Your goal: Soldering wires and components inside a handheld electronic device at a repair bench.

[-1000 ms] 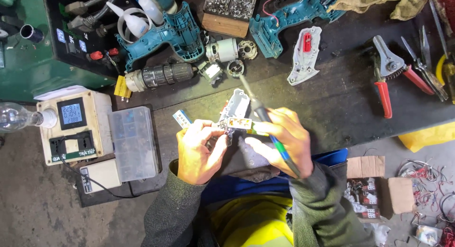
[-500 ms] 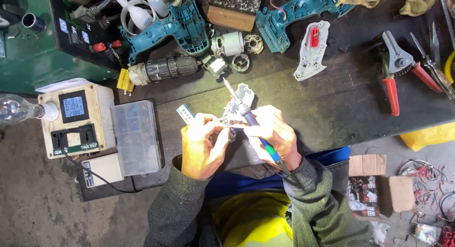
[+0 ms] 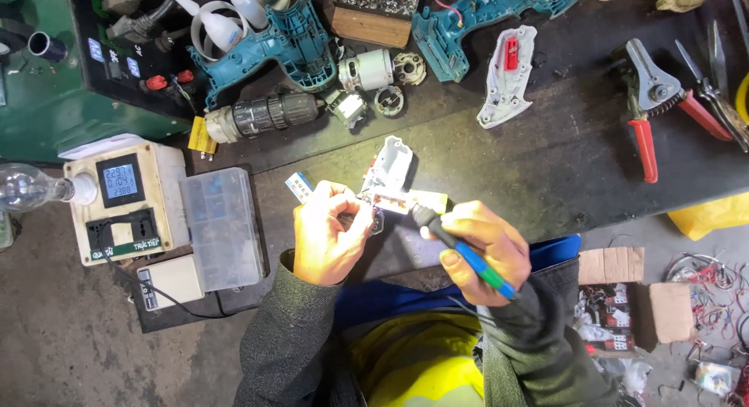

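White switch part [image 3: 388, 177] pinched by left hand [image 3: 328, 234]; right hand [image 3: 480, 247] grips soldering iron [image 3: 460, 255], tip hidden.

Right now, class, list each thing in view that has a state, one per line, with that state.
Left hand: pinching the small white part.
Right hand: grip closed on the blue-green-handled tool.
Teal drill housing: opened, half shell.
Drill chuck: lying loose.
Meter box: display lit.
Red-handled pliers: lying on the bench, unused.
Clear parts box: lid shut.
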